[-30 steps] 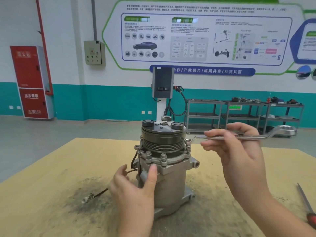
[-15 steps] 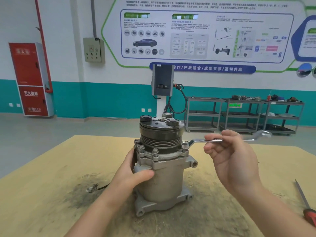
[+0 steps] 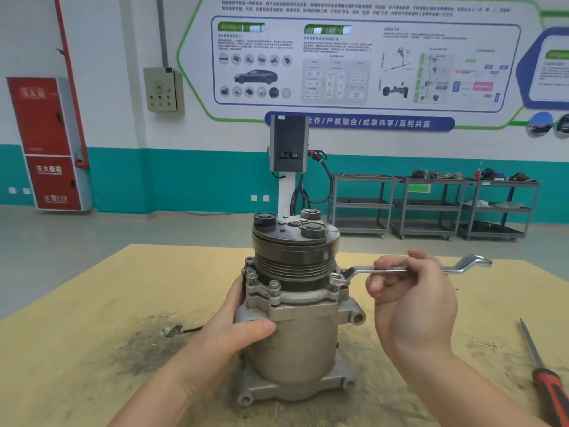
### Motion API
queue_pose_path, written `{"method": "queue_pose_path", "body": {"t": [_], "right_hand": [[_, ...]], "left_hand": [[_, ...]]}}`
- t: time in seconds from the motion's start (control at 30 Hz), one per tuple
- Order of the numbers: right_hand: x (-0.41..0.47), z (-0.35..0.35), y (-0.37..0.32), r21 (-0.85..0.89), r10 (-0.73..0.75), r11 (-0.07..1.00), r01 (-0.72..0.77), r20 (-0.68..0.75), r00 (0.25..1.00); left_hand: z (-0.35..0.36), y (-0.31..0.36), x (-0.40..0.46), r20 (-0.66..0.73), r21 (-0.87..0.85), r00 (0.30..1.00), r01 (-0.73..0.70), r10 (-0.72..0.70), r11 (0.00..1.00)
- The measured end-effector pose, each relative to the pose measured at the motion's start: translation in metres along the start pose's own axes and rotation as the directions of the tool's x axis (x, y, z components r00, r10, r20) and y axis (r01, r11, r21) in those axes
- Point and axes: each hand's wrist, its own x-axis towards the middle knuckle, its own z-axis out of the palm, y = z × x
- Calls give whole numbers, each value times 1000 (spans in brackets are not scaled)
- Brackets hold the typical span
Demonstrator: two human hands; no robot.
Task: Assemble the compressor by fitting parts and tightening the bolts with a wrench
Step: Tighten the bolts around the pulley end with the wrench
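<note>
While the compressor point(image 3: 295, 306) stands upright on the stained yellow table point(image 3: 92, 349), the person steadies it with the left hand point(image 3: 237, 326), thumb across the front of the grey body and fingers wrapped round the far side just under the flange. The right hand point(image 3: 412, 297) has its fingers curled round the shank of a wrench point(image 3: 400, 269), which lies nearly level, its ring end seated over a bolt point(image 3: 336, 277) on the right side of the flange and its open end sticking out to the right.

As far as I can judge, the fitting of parts is mostly done: the pulley point(image 3: 294, 257) sits on top and the flange carries bolts all round, at least two more showing on the near left. What seems left is tightening. The bolt under the wrench is being worked now, and whether the others are already snug I cannot tell by looking.

A red-handled screwdriver point(image 3: 545, 374) lies on the table well off to the right, and a short wire point(image 3: 181, 329) with a connector trails out to the left of the body.
</note>
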Motion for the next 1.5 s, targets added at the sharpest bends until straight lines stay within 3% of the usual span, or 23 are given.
{"method": "queue_pose_path", "body": {"t": [0.1, 0.13, 0.2, 0.3, 0.37, 0.43, 0.57, 0.63, 0.7, 0.77, 0.8, 0.87, 1.0, 1.27, 1.37, 1.5], "right_hand": [[-9, 0, 4, -53, -283, 955, 292, 131, 950], [-12, 0, 4, -46, -398, 908, 416, 211, 893], [-18, -3, 6, -35, -576, 764, 644, 413, 706], [-26, -4, 3, -124, -569, 518, 846, 688, 450], [-31, 0, 2, -194, -491, 369, 909, 789, 368], [-39, 8, 2, -249, -408, 284, 926, 843, 352], [-45, 17, -5, -319, -378, 220, 922, 844, 382], [-39, 18, -14, -285, -436, 335, 898, 798, 416], [-29, 20, -25, -293, -465, 579, 761, 648, 604], [-18, 20, -33, -301, -359, 802, 516, 447, 819], [-12, 19, -36, -283, -272, 882, 377, 348, 897], [2, 13, -37, -212, -73, 971, 113, 190, 979], [18, 5, -28, -33, 194, 981, -193, 22, 981], [19, 1, -17, 119, 391, 909, -400, 92, 916], [18, 0, -16, 64, 301, 949, -308, 93, 949], [4, -1, -8, -90, -107, 988, 124, 180, 978]], "left_hand": [[-1, 6, -4, 13, 91, 1000, 24, -25, 996], [-2, 7, -4, 1, 115, 999, 34, -35, 993], [1, 8, -6, -54, 171, 998, 41, -32, 984], [10, 3, -5, -135, 204, 990, -15, 44, 979], [16, 2, -4, -164, 254, 982, -50, 94, 966], [19, 3, -3, -205, 294, 970, -63, 128, 954], [22, 6, -5, -265, 407, 951, -38, 158, 913], [25, 4, -5, -278, 477, 943, -32, 185, 878], [28, 0, -2, -338, 533, 918, 7, 205, 846], [30, -3, 2, -390, 589, 893, 55, 224, 806], [30, -5, 3, -413, 615, 878, 75, 240, 785], [29, -7, 4, -456, 654, 848, 114, 269, 747], [27, -10, 4, -483, 626, 840, 133, 248, 768], [27, -10, 4, -534, 616, 813, 186, 232, 766], [31, -10, -1, -499, 654, 828, 166, 256, 738], [27, -9, -3, -468, 663, 848, 153, 246, 733]]}}
